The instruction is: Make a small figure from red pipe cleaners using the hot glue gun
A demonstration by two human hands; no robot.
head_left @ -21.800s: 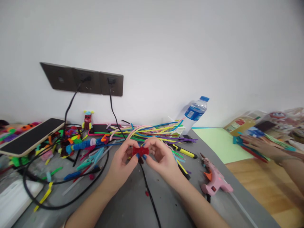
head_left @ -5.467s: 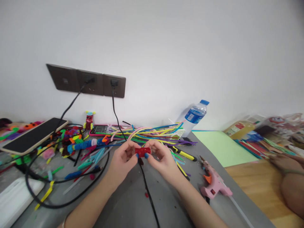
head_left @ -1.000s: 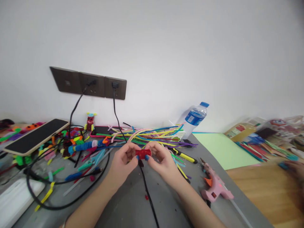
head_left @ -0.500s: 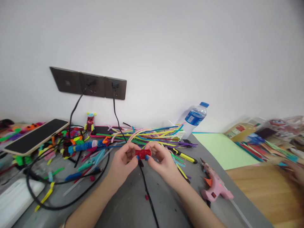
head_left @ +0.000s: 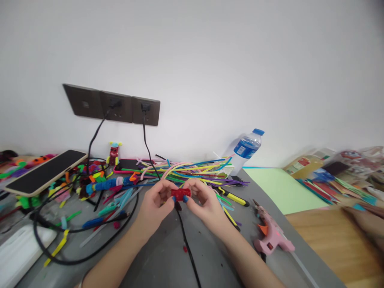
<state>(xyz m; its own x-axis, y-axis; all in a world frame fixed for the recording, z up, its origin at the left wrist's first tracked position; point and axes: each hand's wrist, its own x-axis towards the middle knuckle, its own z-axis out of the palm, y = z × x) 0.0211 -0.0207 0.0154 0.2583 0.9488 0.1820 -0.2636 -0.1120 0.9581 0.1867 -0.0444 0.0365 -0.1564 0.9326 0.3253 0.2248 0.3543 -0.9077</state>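
Observation:
A small, shiny red roll (head_left: 181,195), perhaps of coiled pipe cleaner, is held level above the grey table. My left hand (head_left: 157,204) pinches its left end between thumb and fingers. At its right end, my right hand (head_left: 205,204) grips it the same way. Both thumbs press against the near face, and the curled fingers hide the ends. Just beyond the hands lies a loose bundle of coloured pipe cleaners (head_left: 186,167). A black cable (head_left: 186,240) runs beneath the roll toward me.
Right of my arm rests a pink glue gun (head_left: 271,234), near a yellow cutter (head_left: 235,197). A water bottle (head_left: 248,146) leans on the wall. Leftward are a phone (head_left: 46,172), a blue pipe-cleaner figure (head_left: 109,184) and a cable loop. Another person's hand (head_left: 364,222) is at far right.
My hands and the red roll look the same as before. At the far right, the other person's hand has shifted and more of the arm shows.

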